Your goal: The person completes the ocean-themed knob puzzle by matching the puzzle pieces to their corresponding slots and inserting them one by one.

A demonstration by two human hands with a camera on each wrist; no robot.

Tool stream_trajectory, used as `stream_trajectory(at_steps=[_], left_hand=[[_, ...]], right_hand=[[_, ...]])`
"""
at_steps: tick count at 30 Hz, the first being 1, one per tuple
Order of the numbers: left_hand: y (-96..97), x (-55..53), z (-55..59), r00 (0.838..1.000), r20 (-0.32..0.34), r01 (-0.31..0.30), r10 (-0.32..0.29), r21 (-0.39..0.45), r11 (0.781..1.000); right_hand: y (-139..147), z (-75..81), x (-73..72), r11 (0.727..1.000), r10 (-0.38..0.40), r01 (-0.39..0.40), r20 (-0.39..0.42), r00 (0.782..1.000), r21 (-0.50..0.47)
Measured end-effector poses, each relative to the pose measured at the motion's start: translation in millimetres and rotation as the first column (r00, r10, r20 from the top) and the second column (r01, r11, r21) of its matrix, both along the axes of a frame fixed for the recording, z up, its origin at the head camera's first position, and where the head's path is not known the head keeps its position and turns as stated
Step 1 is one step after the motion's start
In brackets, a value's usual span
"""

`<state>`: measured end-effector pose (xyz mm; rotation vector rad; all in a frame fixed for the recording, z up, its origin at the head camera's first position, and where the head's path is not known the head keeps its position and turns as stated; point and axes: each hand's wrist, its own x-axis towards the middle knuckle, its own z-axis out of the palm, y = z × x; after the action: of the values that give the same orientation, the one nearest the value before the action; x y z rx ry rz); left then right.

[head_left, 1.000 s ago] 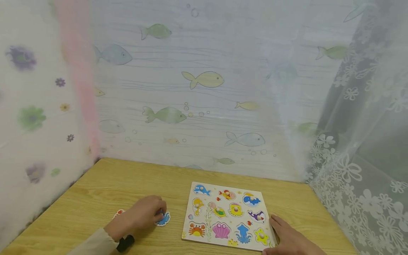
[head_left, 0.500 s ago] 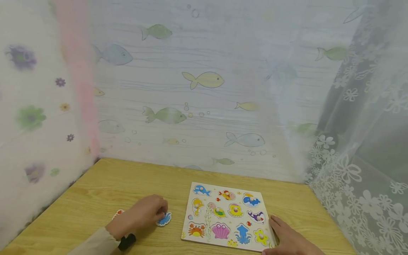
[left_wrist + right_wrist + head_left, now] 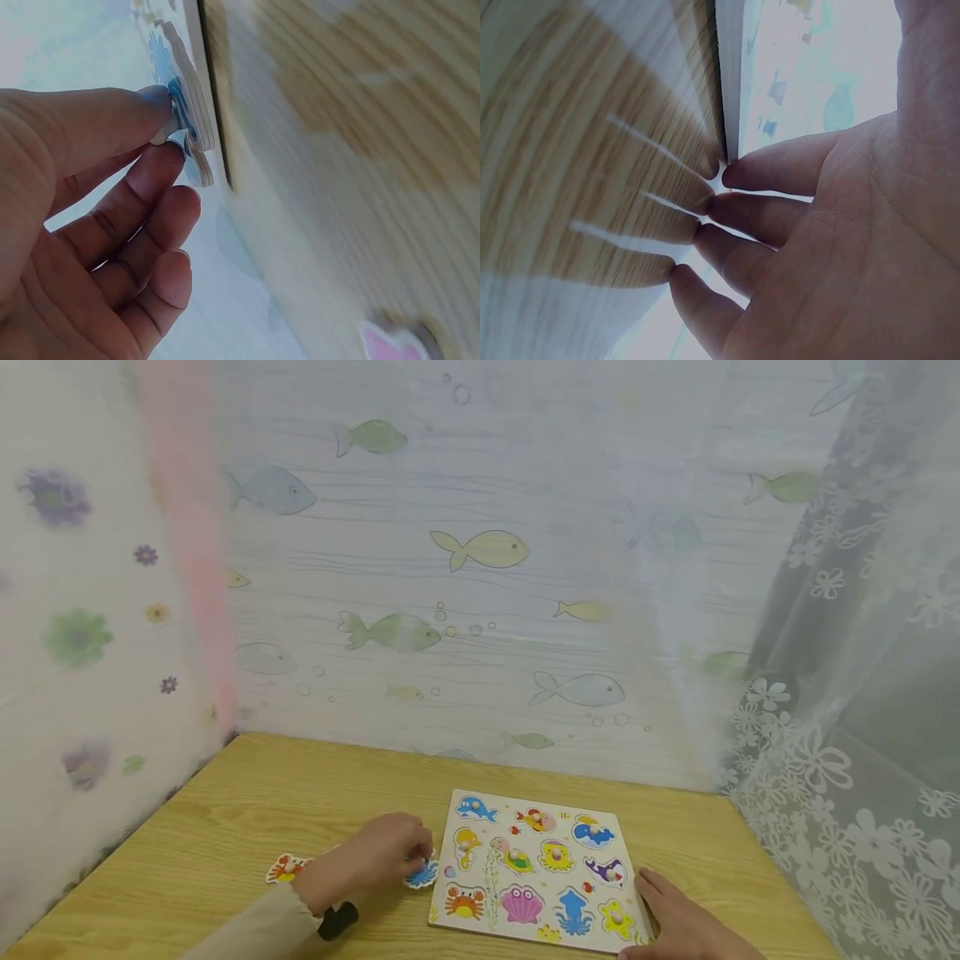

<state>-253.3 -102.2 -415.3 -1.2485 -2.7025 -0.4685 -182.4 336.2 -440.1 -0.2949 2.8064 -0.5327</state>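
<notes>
My left hand (image 3: 382, 852) pinches a blue squid puzzle piece (image 3: 422, 872) by its knob, just left of the puzzle board (image 3: 467, 922). In the left wrist view the piece (image 3: 187, 105) is held on edge between thumb and fingertips, beside the table surface. Sea-animal pictures cover the board, several with round knobs; the blue squid picture (image 3: 573, 910) and the pink shell picture (image 3: 521, 903) show no knob. My right hand (image 3: 686, 918) rests against the board's right edge with fingers extended; in the right wrist view its fingertips (image 3: 739, 174) touch the table by the board's side (image 3: 733, 82).
A red crab piece (image 3: 287, 867) lies on the wooden table (image 3: 300, 785), left of my left forearm. A pink piece (image 3: 394, 346) shows at the bottom of the left wrist view. Fish-printed curtain (image 3: 487, 652) stands behind the table, lace curtain (image 3: 825, 777) to the right.
My left hand has moved right toward the board with the blue piece in its fingers. More of the crab piece now shows. My right hand has stayed at the board's edge.
</notes>
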Motion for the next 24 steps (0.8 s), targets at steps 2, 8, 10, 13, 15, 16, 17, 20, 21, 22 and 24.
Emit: stream_trajectory(at_steps=[2, 8, 10, 13, 15, 16, 17, 20, 21, 22, 24], left_hand=[[6.2, 0.1, 0.4, 1.000, 0.006, 0.008, -0.008, -0.002, 1.000], [21.3, 1.1, 1.8, 0.999, 0.022, 0.039, -0.039, -0.005, 0.999], [25.1, 0.8, 0.5, 0.999, 0.019, 0.048, -0.048, -0.012, 0.999], [30.3, 0.6, -0.9, 0.998, 0.024, 0.065, -0.065, -0.018, 0.998], [33.9, -0.2, -3.3, 0.997, 0.016, 0.081, -0.081, -0.023, 0.996], [35.8, -0.6, -4.5, 0.996, 0.012, 0.088, -0.088, -0.026, 0.996], [37.9, -0.7, -5.1, 0.995, 0.012, 0.095, -0.095, -0.027, 0.995], [44.8, -1.1, -7.5, 0.993, -0.002, 0.116, -0.116, -0.030, 0.993], [47.1, -0.8, -7.6, 0.993, -0.004, 0.120, -0.120, -0.032, 0.992], [49.5, -0.4, -7.4, 0.992, -0.008, 0.127, -0.128, -0.031, 0.991], [54.2, 0.2, -7.0, 0.990, -0.011, 0.140, -0.141, -0.028, 0.990]], right_hand=[[0.1, 0.6, 0.5, 1.000, 0.004, -0.004, -0.003, 1.000, -0.001], [-0.7, 2.2, 1.3, 1.000, -0.007, 0.007, -0.003, 1.000, 0.006], [-0.9, 2.3, 1.5, 1.000, -0.009, 0.009, -0.007, 1.000, 0.006], [-0.7, 2.5, 2.4, 1.000, -0.001, 0.001, -0.016, 1.000, 0.013], [-0.3, 2.9, 3.0, 1.000, 0.006, -0.006, -0.022, 1.000, 0.011], [-0.2, 3.2, 3.4, 1.000, 0.009, -0.009, -0.022, 1.000, 0.010], [0.0, 3.5, 3.7, 1.000, 0.012, -0.011, -0.022, 1.000, 0.009], [0.2, 4.2, 4.0, 1.000, 0.015, -0.015, -0.022, 1.000, -0.003], [0.1, 4.3, 4.0, 1.000, 0.015, -0.015, -0.020, 1.000, -0.001], [0.1, 4.1, 3.7, 1.000, 0.014, -0.014, -0.019, 1.000, 0.001], [-0.2, 4.3, 3.8, 1.000, 0.011, -0.011, -0.015, 1.000, -0.005]])
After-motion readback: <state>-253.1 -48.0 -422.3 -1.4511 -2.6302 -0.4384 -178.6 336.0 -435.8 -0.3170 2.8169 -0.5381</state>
